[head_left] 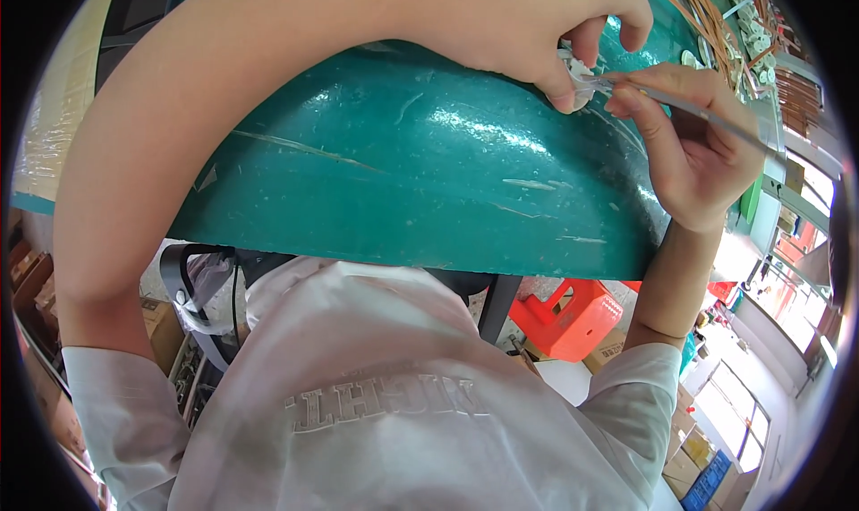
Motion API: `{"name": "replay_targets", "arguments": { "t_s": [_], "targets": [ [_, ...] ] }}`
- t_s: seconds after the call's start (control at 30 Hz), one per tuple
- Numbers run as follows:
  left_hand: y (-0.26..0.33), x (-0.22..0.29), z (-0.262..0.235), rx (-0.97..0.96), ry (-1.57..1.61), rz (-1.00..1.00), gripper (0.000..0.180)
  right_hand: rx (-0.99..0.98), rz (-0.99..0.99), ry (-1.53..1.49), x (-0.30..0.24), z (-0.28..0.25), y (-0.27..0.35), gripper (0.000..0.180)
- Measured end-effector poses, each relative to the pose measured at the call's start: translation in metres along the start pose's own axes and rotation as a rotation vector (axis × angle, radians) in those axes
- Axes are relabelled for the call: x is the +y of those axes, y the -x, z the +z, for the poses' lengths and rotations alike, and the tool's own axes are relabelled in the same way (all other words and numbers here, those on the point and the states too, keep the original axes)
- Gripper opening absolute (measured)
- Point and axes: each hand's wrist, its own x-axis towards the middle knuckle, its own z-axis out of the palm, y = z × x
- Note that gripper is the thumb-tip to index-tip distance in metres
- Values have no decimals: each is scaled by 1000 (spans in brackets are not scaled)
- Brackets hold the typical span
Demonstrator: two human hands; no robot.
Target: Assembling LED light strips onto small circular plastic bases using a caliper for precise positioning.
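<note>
At the far right of the green table (403, 171), my left hand (546, 41) is closed on a small white round part (580, 97), pinching it between thumb and fingers near the tabletop. My right hand (702, 135) grips a slim grey metal tool (684, 105) that looks like tweezers. Its tip meets the white part beside my left thumb, and its long shank runs back over my right palm. Fine detail of the white part is hidden by my fingers and by glare.
Flat copper-coloured strips (709, 14) and several white round parts (759, 41) lie along the table's far right edge. A red plastic stool (577, 319) stands under the near right side. At far left is a yellowish film-covered surface (63, 108).
</note>
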Motion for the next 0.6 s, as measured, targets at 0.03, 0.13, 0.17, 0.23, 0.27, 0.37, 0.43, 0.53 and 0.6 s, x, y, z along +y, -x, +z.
{"name": "replay_targets", "arguments": {
  "t_s": [0.03, 0.13, 0.17, 0.23, 0.27, 0.37, 0.43, 0.53, 0.6],
  "targets": [
    [0, 1, 0, -1, -3, -4, 45, 38, 40, -20, -1, 1, 0, 15],
    [1, 3, 0, -7, -3, -22, 45, 79, 85, -49, -3, 3, -1, 15],
    [1, 3, 0, -5, -2, -24, 45, 46, 53, -31, -4, 3, -1, 14],
    [2, 3, 0, 1, -1, -25, 46, 5, 35, -11, -4, 2, -2, 15],
    [3, 2, -1, 11, -2, -12, 47, 0, 51, -12, -4, 1, -2, 15],
    [-1, -2, -4, -41, 143, -72, 47, -5, 62, -4, -1, 0, -3, 15],
    [-8, -10, -6, -117, 228, -171, 46, -7, 40, 16, 1, 0, -2, 15],
    [-8, -17, 9, -55, 110, -148, 49, 33, 7, 17, 2, 6, -2, 13],
    [-6, -21, 19, -15, 48, -152, 56, 117, 58, -18, 2, 11, -3, 12]
  ]
}}
